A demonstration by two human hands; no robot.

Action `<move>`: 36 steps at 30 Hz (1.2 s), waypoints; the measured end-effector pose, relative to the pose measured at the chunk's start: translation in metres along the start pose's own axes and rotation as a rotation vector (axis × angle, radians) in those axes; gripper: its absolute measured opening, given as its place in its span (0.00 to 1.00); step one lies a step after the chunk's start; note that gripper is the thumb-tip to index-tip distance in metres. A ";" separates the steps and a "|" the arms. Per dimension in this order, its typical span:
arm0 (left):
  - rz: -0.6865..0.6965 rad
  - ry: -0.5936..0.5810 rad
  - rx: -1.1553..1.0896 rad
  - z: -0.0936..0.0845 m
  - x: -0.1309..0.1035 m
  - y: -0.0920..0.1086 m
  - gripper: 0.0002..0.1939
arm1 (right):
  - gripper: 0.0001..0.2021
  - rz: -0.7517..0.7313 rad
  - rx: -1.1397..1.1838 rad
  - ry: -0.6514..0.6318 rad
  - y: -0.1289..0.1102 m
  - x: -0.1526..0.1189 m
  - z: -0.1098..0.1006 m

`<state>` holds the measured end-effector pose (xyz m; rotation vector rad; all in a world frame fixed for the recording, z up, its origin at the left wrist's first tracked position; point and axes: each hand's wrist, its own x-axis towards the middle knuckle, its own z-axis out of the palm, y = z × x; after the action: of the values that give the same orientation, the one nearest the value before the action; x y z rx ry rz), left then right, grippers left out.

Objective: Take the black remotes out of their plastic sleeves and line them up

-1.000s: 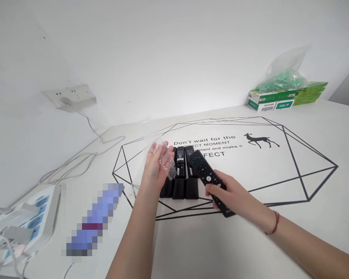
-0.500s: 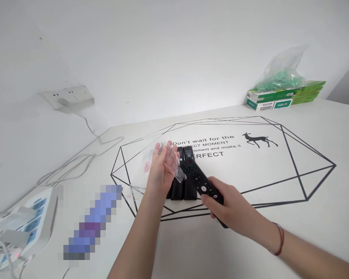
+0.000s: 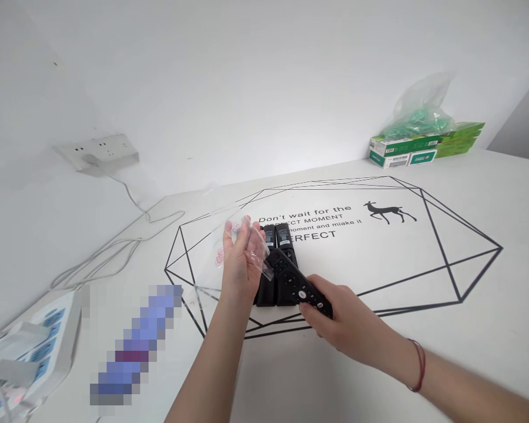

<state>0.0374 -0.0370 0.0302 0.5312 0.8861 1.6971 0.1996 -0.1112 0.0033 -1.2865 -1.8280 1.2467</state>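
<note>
My right hand (image 3: 330,311) grips a black remote control (image 3: 293,279) by its lower end, buttons facing up, and its far end points up and left. At that far end, my left hand (image 3: 243,255) holds a clear plastic bag (image 3: 259,251) with the fingers curled around the film. The remote's tip meets the bag's edge; whether it is inside cannot be made out. Beneath both hands, more black remotes (image 3: 285,236) lie side by side, backs up, with labels showing. My left hand and the held remote hide part of them.
A white power strip (image 3: 64,338) with plugs stands at the left, its cable (image 3: 127,239) running to a wall socket (image 3: 101,151). Nearby lies a blurred-out blue item (image 3: 136,343). Green and white boxes (image 3: 405,150) with a plastic bag (image 3: 423,111) on top sit at the back right.
The held remote has shifted slightly left, toward the bag in my left hand. My left fingers have curled more around the film. The whole view has shifted a little.
</note>
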 end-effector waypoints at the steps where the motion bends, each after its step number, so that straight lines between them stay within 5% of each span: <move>1: -0.002 -0.011 0.012 0.000 -0.001 -0.001 0.27 | 0.05 0.007 0.000 0.005 0.001 0.001 0.000; 6: -0.059 -0.052 0.096 0.002 -0.004 -0.005 0.14 | 0.04 0.020 0.020 0.009 0.005 0.003 0.000; 15: -0.067 -0.073 0.001 0.004 -0.009 -0.007 0.22 | 0.04 0.060 0.016 -0.041 0.002 0.002 0.000; 23: -0.126 -0.110 0.047 0.009 -0.015 -0.010 0.28 | 0.04 0.147 0.373 -0.168 0.001 0.005 -0.004; 30: -0.227 -0.221 0.098 0.009 -0.024 -0.025 0.22 | 0.05 0.137 0.375 -0.106 0.001 0.007 -0.008; 36: -0.210 -0.117 0.091 0.010 -0.019 -0.022 0.18 | 0.05 0.118 0.312 -0.202 0.005 0.007 -0.014</move>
<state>0.0636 -0.0500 0.0210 0.5727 0.9048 1.4272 0.2108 -0.0990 0.0043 -1.1411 -1.6238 1.7032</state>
